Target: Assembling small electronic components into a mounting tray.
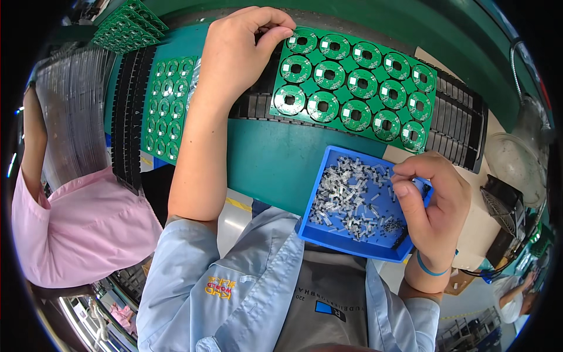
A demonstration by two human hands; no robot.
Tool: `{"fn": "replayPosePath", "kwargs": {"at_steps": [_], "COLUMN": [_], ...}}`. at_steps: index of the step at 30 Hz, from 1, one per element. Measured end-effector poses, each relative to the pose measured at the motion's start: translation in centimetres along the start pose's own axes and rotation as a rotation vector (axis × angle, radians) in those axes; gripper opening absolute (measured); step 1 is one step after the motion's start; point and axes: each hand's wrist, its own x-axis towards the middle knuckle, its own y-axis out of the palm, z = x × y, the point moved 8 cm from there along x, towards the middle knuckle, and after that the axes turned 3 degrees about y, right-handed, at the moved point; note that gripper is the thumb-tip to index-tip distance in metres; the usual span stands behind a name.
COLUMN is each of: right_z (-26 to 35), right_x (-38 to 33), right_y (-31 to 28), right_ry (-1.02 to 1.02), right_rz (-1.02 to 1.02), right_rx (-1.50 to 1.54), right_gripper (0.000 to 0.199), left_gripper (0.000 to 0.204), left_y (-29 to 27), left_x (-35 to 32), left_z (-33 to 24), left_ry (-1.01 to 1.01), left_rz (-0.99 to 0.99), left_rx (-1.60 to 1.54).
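Observation:
A green circuit board panel (348, 64), made up of several round boards with square centre holes, rests on a black slatted rack (460, 117). Small white squares show on many of the rounds. At the panel's far left corner, my left hand (243, 50) has thumb and forefinger pinched together; whatever lies between the fingertips is too small to make out. My right hand (434, 202) hovers over the right side of a blue tray (352, 249), its thumb and forefinger nearly meeting. Small clear and white parts (340, 193) are heaped in the tray, with tiny dark bits near its front right.
Another green panel (170, 108) lies on the left beside a black rack (130, 111). More panels (129, 26) stand at the far left. A person in a pink top (88, 229) is close on my left. A black fan (504, 205) stands to the right.

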Motion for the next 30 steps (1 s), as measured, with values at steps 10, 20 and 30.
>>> {"fn": "replayPosePath", "kwargs": {"at_steps": [10,20,30], "right_z": [0.5,-0.4,-0.6], "right_x": [-0.4,0.4,-8.6], "right_y": [-0.3,-4.5,-3.5], "right_ry": [-0.022,0.041,0.005], "right_rz": [0.004,-0.240,-0.032], "right_rx": [-0.018,0.141,-0.783], "right_gripper": [0.019,0.012,0.016], "left_gripper": [0.022,0.022,0.011], "left_y": [-0.2,0.4,6.3], "left_x": [-0.1,-3.2,-13.0], "left_z": [-0.5,-9.5,-17.9], "left_ry": [0.112,0.353,0.708], "left_rz": [-0.055,0.101,0.587], "left_rx": [-0.019,-0.123,-0.087]}}
